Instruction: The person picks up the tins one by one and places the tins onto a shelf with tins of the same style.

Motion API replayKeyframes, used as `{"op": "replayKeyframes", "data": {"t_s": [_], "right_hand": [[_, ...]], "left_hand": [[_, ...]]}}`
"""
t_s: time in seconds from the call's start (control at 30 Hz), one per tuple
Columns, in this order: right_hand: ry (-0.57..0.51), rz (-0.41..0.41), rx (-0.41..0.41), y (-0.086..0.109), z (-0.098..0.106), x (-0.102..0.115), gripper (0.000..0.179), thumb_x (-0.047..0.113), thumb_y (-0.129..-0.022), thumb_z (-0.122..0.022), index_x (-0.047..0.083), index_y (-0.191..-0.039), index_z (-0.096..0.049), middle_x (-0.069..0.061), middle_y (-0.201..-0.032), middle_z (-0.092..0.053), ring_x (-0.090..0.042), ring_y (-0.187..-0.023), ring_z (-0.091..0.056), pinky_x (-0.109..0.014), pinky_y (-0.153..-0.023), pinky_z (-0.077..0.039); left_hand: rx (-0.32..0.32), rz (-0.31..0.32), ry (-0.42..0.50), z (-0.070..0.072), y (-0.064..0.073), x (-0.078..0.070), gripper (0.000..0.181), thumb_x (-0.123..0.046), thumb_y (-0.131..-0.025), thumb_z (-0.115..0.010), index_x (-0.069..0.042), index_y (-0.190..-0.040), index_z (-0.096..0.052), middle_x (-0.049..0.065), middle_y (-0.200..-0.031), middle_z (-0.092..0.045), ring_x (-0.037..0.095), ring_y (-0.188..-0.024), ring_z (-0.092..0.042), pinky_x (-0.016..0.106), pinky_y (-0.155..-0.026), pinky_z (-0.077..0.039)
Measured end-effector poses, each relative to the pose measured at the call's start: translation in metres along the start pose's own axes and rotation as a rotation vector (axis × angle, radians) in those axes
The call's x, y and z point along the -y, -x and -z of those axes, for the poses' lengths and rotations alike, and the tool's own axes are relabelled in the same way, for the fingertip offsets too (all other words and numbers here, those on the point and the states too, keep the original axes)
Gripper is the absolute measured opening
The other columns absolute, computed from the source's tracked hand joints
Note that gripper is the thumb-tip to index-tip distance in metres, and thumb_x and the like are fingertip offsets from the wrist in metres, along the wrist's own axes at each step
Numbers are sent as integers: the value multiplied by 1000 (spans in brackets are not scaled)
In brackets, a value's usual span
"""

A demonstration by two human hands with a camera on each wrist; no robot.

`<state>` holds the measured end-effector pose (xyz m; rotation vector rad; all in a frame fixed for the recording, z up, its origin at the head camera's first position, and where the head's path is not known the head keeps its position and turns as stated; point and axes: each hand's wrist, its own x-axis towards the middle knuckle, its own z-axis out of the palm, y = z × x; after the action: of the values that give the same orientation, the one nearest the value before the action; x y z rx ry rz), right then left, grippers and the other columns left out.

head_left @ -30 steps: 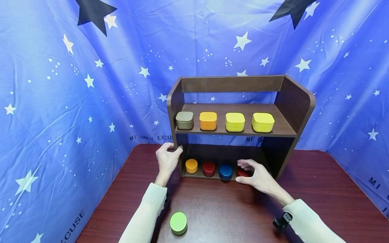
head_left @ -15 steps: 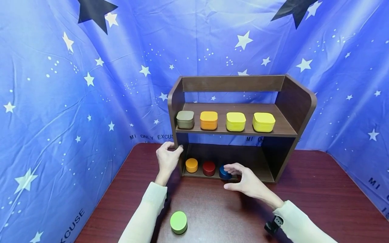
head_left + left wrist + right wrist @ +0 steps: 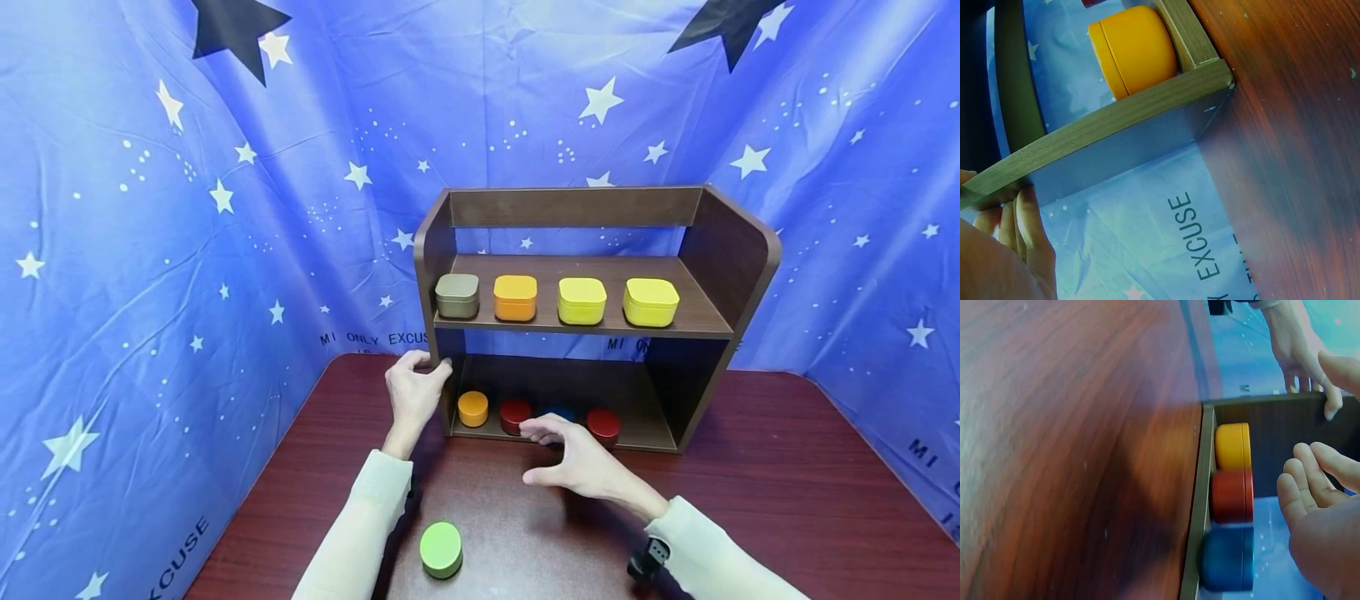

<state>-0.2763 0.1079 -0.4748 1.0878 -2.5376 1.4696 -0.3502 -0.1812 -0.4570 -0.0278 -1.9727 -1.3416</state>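
My left hand (image 3: 412,396) grips the left side panel of a dark wooden shelf (image 3: 437,242), thumb on one side and fingers on the other, as the left wrist view (image 3: 1013,244) also shows. My right hand (image 3: 581,458) holds nothing; its fingers and thumb are spread apart in front of the lower shelf. Along that shelf's front edge stand an orange round tin (image 3: 473,409), a red round tin (image 3: 513,414), a blue round tin (image 3: 1229,559) and another red round tin (image 3: 603,425). In the head view the right hand hides most of the blue one.
A green round tin (image 3: 441,550) stands on the reddish wooden table (image 3: 525,542) near the left forearm. On the upper shelf sit a grey-green square tin (image 3: 457,296), an orange one (image 3: 515,298) and two yellow ones (image 3: 582,302). Blue star-printed cloth (image 3: 337,125) hangs behind.
My right hand has moved left from the rightmost red tin, past the blue tin, and slightly toward me, uncovering that red tin. The left hand stays on the side panel.
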Motion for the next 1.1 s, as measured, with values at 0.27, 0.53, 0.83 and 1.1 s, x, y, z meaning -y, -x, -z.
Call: {"op": "replayKeyframes", "data": {"t_s": [0.27,0.53,0.83,1.1], "right_hand": [[-35,34,61,-4,-20,3,61,18,-84,-92,-3,-136,-67,-26,-128,-74,-22,-113,-70,-37,-104,-59],[-110,32,143,-8,-41,8,64,19,-84,-91,-3,-139,-65,-27,-131,-72,-41,-117,-70,-37,-107,-59],[-145,36,213,-10,-56,12,67,20,-85,-91,-6,-140,-63,-27,-133,-71,-43,-119,-70,-40,-109,-59],[-132,51,241,-11,-67,13,65,19,-85,-91,-6,-138,-64,-25,-130,-71,-39,-117,-70,-39,-108,-58]], "left_hand": [[-2,-4,8,0,0,-2,14,-16,-78,-86,-5,-82,-80,14,-85,-81,22,-74,-72,16,-69,-50],[-9,2,3,-1,1,-2,13,-16,-78,-86,-5,-82,-80,13,-85,-81,21,-74,-72,17,-69,-51],[-5,7,-7,0,0,-1,13,-17,-78,-86,-5,-82,-81,13,-85,-81,26,-76,-73,19,-70,-51],[3,5,-11,0,0,-2,13,-17,-78,-86,-6,-82,-81,13,-85,-81,26,-77,-72,20,-70,-50]]}}
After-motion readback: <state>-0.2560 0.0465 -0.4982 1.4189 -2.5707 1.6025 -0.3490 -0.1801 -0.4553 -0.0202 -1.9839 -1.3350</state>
